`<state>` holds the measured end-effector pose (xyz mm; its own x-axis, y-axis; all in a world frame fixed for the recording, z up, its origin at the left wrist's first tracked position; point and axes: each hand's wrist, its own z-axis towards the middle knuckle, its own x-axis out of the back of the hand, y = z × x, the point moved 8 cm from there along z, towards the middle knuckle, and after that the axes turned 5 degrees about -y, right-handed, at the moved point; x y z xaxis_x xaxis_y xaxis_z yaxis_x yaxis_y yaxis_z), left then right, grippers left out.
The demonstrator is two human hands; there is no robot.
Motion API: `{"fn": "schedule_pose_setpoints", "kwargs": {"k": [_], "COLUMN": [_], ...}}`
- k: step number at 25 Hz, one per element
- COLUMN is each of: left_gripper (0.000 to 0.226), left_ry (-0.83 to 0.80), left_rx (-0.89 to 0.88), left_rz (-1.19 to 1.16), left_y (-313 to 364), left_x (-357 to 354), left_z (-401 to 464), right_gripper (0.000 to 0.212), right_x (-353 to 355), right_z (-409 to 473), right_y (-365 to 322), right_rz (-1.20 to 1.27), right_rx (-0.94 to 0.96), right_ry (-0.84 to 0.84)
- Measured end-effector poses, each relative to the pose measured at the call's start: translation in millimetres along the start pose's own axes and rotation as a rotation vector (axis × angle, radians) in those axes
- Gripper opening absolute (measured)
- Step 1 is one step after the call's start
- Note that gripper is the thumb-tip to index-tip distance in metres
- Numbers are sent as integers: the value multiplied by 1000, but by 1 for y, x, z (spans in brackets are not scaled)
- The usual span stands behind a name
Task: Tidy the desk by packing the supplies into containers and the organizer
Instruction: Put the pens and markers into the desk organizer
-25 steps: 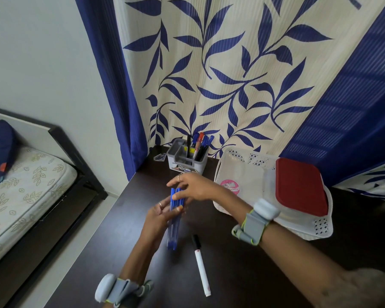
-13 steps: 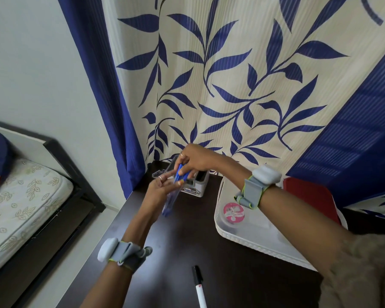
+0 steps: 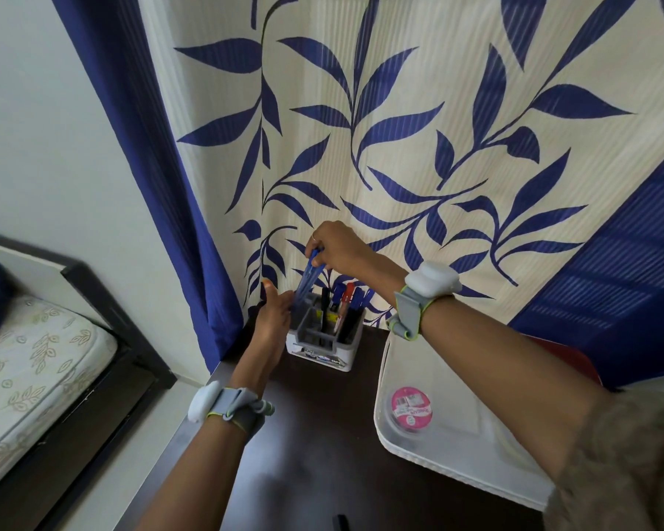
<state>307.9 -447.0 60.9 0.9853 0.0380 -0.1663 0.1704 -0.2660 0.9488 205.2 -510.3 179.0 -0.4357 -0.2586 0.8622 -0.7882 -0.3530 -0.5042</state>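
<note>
A grey and white desk organizer (image 3: 324,348) stands at the back left of the dark desk (image 3: 307,446), with black, red and blue pens upright in it. My right hand (image 3: 336,247) is above it, pinching the tops of a bunch of blue pens (image 3: 306,283) whose lower ends reach the organizer's left compartment. My left hand (image 3: 275,310) is beside the organizer's left wall, fingers spread, touching the bunch from the side. At the bottom edge only the black cap of a marker (image 3: 340,523) shows.
A white perforated tray (image 3: 430,450) with a pink sticker lies to the right, partly under my right arm; a red lid (image 3: 568,358) shows behind that arm. A blue and cream leaf curtain hangs behind the desk. A bed (image 3: 35,362) stands to the left, below desk level.
Both hands carried the blue pens from mid-desk up to the organizer. The pens went from lying flat to nearly upright, and the left hand has opened off them.
</note>
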Motion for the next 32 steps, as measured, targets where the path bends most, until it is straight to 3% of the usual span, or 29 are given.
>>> {"fn": "schedule_pose_setpoints", "kwargs": {"k": [3,6,10,18,20,25,32], "left_gripper": [56,66,56,58,64,49,42], "left_ry": [-21,-54,-4,56,51,17,-33], "left_rx": [40,40,26,14,17,-41,-133], "left_rz": [8,44,103,82,88,158,145], "left_y": [-12,-17,-19,-32,-33,-17,-3], "left_x": [0,-2,2,13,12,2,-12], "left_z": [7,8,16,27,27,17,-25], "right_gripper": [24,24,23,25,32,38,34], "right_x": [-16,-30,-48,-82,-83,-64,-54], "right_z": [8,12,19,27,24,16,-43], "right_y": [7,14,22,29,23,9,-15], "right_rz": [-69,-85,-94,-175,-211,-323,-159], "right_rx": [-8,-15,-19,-57,-48,-35,-105], "right_ry": [-41,-74,-111,-191,-173,20,76]}}
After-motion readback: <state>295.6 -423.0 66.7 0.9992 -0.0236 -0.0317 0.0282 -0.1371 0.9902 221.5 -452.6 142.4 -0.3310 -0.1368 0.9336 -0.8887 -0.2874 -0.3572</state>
